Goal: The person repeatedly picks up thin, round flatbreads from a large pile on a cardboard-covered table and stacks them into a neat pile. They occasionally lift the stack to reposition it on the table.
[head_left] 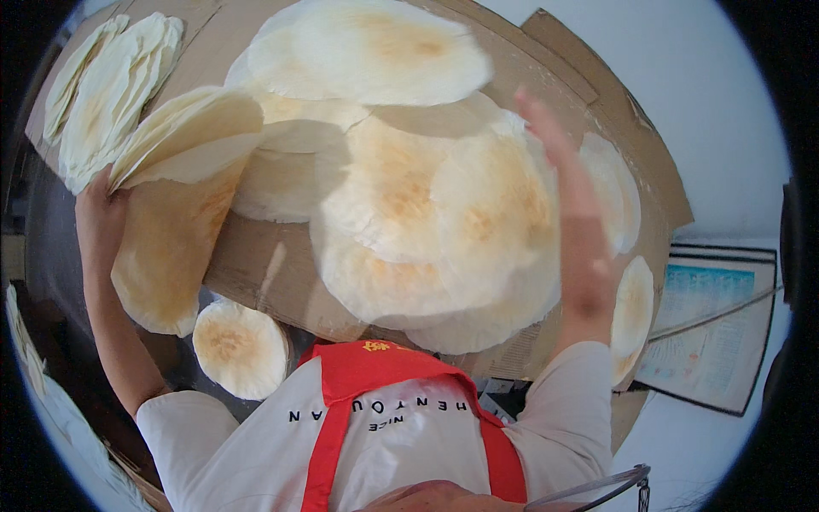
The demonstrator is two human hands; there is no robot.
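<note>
My left hand [105, 195] grips the edge of a floppy bundle of thin round flatbreads [185, 192]. The bundle is folded over at the top, and its lower part hangs toward me. My right hand [540, 121] is blurred and seen edge-on at the right rim of the spread flatbreads [441, 211]. Whether its fingers touch the bread I cannot tell. These large pale rounds overlap one another and bear browned patches. Beyond them, a further large flatbread [371, 51] lies across the far side.
Cardboard [256, 262] covers the work surface. Folded flatbreads [121, 96] are stacked at the far left. A pile of small round flatbreads [240, 349] sits close to my body. More flatbreads [611, 192] lie at the right, near a framed poster [710, 326] by the wall.
</note>
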